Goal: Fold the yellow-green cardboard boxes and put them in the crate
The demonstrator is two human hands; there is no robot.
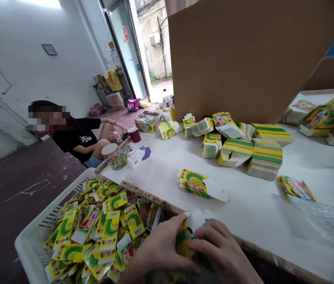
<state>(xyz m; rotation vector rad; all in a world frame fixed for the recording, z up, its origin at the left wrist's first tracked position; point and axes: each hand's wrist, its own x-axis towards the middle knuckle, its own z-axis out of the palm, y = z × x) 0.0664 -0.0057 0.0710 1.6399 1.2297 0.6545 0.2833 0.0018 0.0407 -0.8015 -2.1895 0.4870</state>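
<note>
Near the table's front edge, my left hand [167,244] is wrapped round a small yellow-and-green carton [184,238] with white flaps standing up. My right hand [220,246] has its fingers bent against the same carton from the other side, touching its open end. Both hands are somewhat blurred, and the lower part of the carton is hidden. Beyond them on the white table lies a small fanned stack of flat cartons [194,183]. To the left, a white plastic basket [26,246] is heaped with many folded yellow cartons [109,230].
Bundles of flat cartons [236,152] stand before a large cardboard sheet [228,59]. A clear plastic bag [326,221] lies at right. A lidded jar [115,157], a tissue pack [139,157] and a red mug [134,135] stand at the far left end. Another person [81,136] sits beyond.
</note>
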